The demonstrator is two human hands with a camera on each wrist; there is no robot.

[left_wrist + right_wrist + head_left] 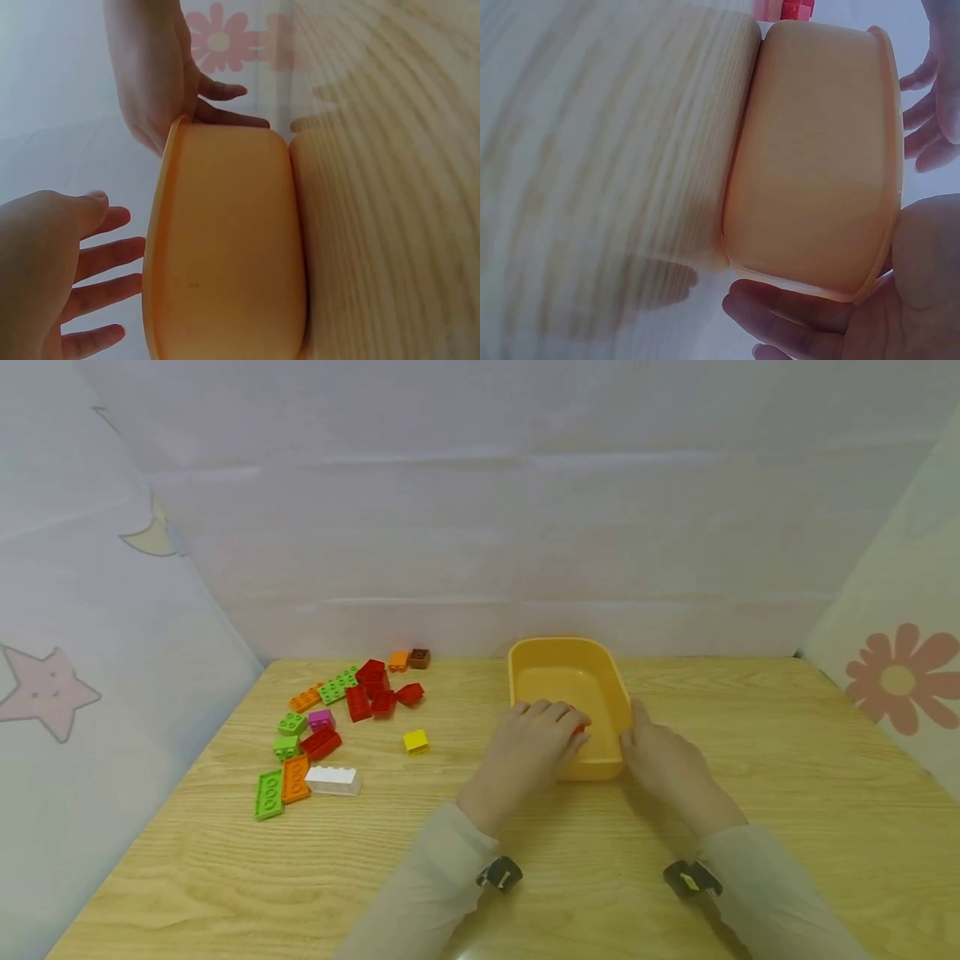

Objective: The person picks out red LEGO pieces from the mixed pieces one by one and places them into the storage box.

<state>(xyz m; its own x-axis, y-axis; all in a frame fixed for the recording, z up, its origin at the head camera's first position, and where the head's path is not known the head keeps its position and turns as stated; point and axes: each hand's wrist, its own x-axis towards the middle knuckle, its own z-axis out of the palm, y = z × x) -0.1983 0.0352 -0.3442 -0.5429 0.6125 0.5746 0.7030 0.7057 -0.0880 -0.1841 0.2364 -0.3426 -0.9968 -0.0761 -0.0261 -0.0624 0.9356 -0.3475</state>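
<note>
A yellow-orange plastic bin [607, 677] stands on the wooden table in front of me. Over its near left part reaches my left hand [536, 739], palm down. In the left wrist view its fingers [105, 259] are spread and extended over the rim. A small red piece [578, 728] shows beside these fingertips in the head view, mostly hidden by the hand. At the bin's right side, my right hand [667, 768] grips the wall, its fingers [795, 307] along the outside and the thumb side at the rim.
To the left lie several toy bricks: a yellow brick [416, 742], a clear brick [333, 781], a red brick [321, 743], a magenta brick [322, 720], a green plate [269, 794] and an orange plate [296, 778]. A brown brick [419, 658] sits near the back wall [450, 560].
</note>
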